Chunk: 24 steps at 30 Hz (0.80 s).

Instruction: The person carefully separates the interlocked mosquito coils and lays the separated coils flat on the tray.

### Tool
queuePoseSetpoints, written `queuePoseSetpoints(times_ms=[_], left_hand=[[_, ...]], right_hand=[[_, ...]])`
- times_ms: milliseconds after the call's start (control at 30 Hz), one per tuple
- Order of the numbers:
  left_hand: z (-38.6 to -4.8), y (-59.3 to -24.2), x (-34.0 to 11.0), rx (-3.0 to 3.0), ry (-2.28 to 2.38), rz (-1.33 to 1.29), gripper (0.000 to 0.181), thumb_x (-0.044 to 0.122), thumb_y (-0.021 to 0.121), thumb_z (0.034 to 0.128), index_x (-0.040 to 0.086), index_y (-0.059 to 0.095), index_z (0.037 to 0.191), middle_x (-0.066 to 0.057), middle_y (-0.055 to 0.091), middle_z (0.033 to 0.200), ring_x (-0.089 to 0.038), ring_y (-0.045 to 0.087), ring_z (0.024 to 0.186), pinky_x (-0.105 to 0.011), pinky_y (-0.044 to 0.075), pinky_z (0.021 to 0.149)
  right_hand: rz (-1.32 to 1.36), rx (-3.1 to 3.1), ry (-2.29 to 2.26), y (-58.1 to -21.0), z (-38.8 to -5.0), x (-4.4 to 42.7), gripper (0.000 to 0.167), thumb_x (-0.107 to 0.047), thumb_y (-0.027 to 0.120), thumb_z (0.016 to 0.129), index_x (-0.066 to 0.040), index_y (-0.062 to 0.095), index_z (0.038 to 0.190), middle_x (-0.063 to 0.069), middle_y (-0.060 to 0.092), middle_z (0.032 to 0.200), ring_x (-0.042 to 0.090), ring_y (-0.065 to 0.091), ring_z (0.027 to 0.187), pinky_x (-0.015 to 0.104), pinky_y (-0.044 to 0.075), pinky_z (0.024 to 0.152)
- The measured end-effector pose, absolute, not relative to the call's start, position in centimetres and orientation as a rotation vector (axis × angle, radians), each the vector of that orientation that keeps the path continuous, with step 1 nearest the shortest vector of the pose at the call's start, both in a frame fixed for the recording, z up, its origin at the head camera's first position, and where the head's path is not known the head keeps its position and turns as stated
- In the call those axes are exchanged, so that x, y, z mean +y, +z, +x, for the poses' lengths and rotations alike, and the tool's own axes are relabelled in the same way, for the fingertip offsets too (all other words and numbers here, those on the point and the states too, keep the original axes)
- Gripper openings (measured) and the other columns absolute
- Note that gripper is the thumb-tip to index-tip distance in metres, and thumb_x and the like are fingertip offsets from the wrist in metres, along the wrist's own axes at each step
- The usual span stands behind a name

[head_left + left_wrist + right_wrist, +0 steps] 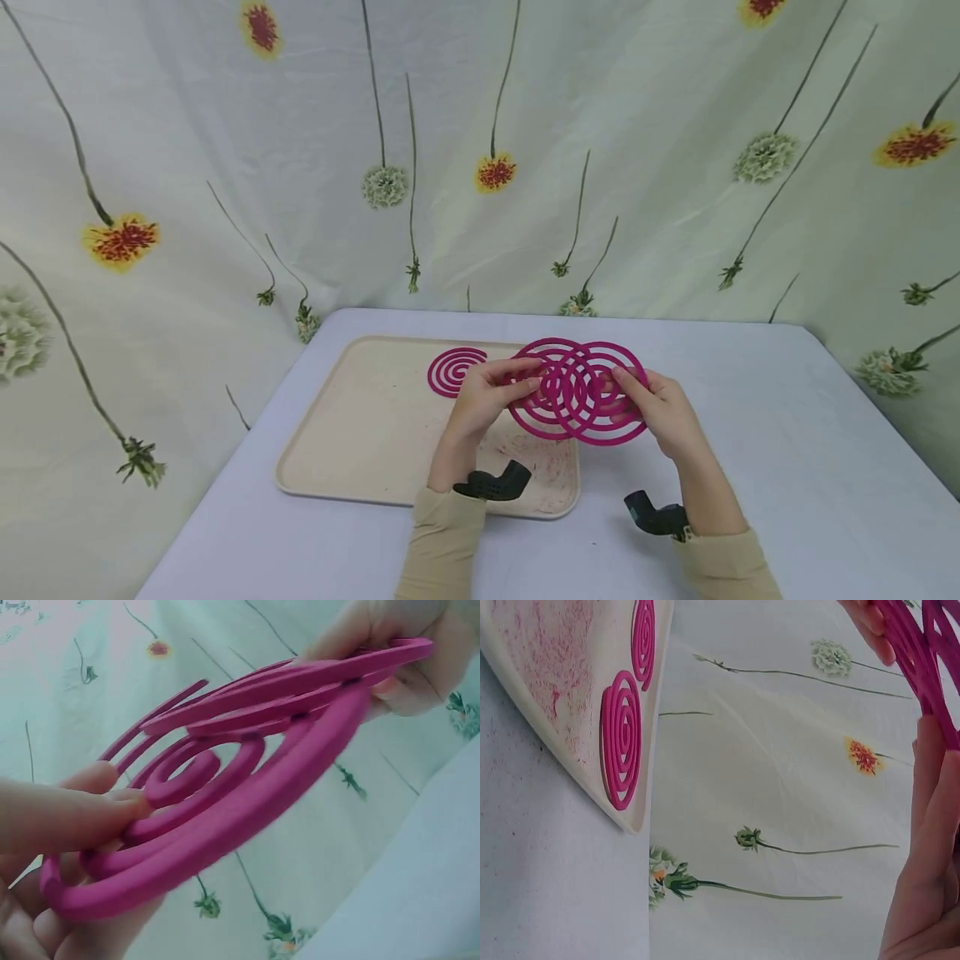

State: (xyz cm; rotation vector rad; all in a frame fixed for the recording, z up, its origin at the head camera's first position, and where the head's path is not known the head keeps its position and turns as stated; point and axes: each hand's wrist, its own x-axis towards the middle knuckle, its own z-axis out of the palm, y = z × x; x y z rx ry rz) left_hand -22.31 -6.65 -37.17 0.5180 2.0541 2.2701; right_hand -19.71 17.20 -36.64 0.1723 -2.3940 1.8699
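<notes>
left hand (480, 398) and right hand (664, 410) are pinching overlapping magenta flat spiral coils (576, 392); more magenta spirals (622, 741) are lying on the cream rounded-rectangular tray (352, 433).

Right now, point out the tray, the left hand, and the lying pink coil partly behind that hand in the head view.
Tray (360, 433): head view, on its bare floor.
Left hand (482, 395): head view, on its middle.
Lying pink coil (457, 372): head view, on its inner turns.
</notes>
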Motion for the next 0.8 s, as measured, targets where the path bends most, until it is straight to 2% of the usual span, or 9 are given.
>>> queuePoseSetpoints(times_ms=[200, 233, 333, 400, 500, 633, 800], left_hand=[[-22.0, -37.1, -4.6, 1.949, 2.613, 0.274, 0.027, 0.002, 0.067, 0.0848, -0.001, 0.067, 0.112, -0.012, 0.065, 0.105, -0.019, 0.067, 0.089, -0.029, 0.053, 0.079], [-21.9, -37.1, -4.3, 1.932, 2.662, 0.239, 0.027, 0.002, 0.067, 0.0847, -0.001, 0.067, 0.111, -0.011, 0.066, 0.105, -0.02, 0.067, 0.091, -0.03, 0.053, 0.08], [-21.9, -37.1, -3.7, 1.919, 2.714, 0.215, 0.026, 0.004, 0.067, 0.0851, 0.0, 0.068, 0.111, -0.011, 0.068, 0.106, -0.021, 0.066, 0.097, -0.03, 0.052, 0.082], [-21.9, -37.1, -3.8, 1.926, 2.68, 0.26, 0.027, 0.005, 0.068, 0.0851, 0.001, 0.068, 0.111, -0.01, 0.067, 0.107, -0.021, 0.065, 0.097, -0.031, 0.052, 0.083], [-21.9, -37.2, -4.8, 1.96, 2.528, 0.416, 0.029, 0.008, 0.068, 0.0853, 0.001, 0.067, 0.113, -0.009, 0.066, 0.108, -0.019, 0.066, 0.093, -0.031, 0.053, 0.082], [-22.1, -37.3, -6.7, 2.004, 2.214, 0.719, 0.03, 0.005, 0.068, 0.0852, -0.003, 0.065, 0.114, -0.009, 0.066, 0.106, -0.015, 0.066, 0.081, -0.031, 0.056, 0.073], [-22.0, -37.3, -7.8, 2.02, 1.858, 1.061, 0.027, -0.003, 0.067, 0.0824, -0.009, 0.065, 0.109, -0.012, 0.067, 0.097, -0.013, 0.061, 0.07, -0.027, 0.056, 0.066]], right_hand=[[-0.081, -2.061, 1.952, -37.0, -19.8, 15.2, 0.044, -0.036, 0.056, 0.094, 0.005, 0.062, 0.109, -0.003, 0.069, 0.089, 0.006, 0.066, 0.081, 0.021, 0.054, 0.073], [-0.112, -2.028, 1.961, -37.1, -19.8, 15.0, 0.045, -0.037, 0.056, 0.094, 0.004, 0.062, 0.11, -0.004, 0.069, 0.089, 0.006, 0.065, 0.083, 0.02, 0.053, 0.074], [-0.141, -2.084, 1.951, -36.9, -19.7, 15.3, 0.048, -0.04, 0.055, 0.093, 0.003, 0.061, 0.112, 0.004, 0.069, 0.098, 0.005, 0.064, 0.084, 0.02, 0.053, 0.075], [-0.058, -2.23, 1.923, -36.6, -19.6, 16.3, 0.05, -0.04, 0.053, 0.094, 0.004, 0.059, 0.116, 0.011, 0.067, 0.105, 0.005, 0.065, 0.084, 0.02, 0.053, 0.076], [0.179, -2.448, 1.886, -36.0, -19.3, 18.5, 0.048, -0.034, 0.053, 0.096, 0.009, 0.057, 0.118, 0.019, 0.066, 0.104, 0.011, 0.067, 0.081, 0.024, 0.054, 0.074], [0.525, -2.651, 1.892, -35.7, -19.0, 21.0, 0.038, -0.021, 0.054, 0.096, 0.014, 0.059, 0.109, 0.016, 0.068, 0.091, 0.02, 0.068, 0.071, 0.031, 0.057, 0.067], [0.836, -2.749, 1.918, -35.8, -18.9, 22.2, 0.026, -0.012, 0.056, 0.094, 0.013, 0.061, 0.099, 0.01, 0.069, 0.081, 0.023, 0.067, 0.062, 0.037, 0.057, 0.06]])
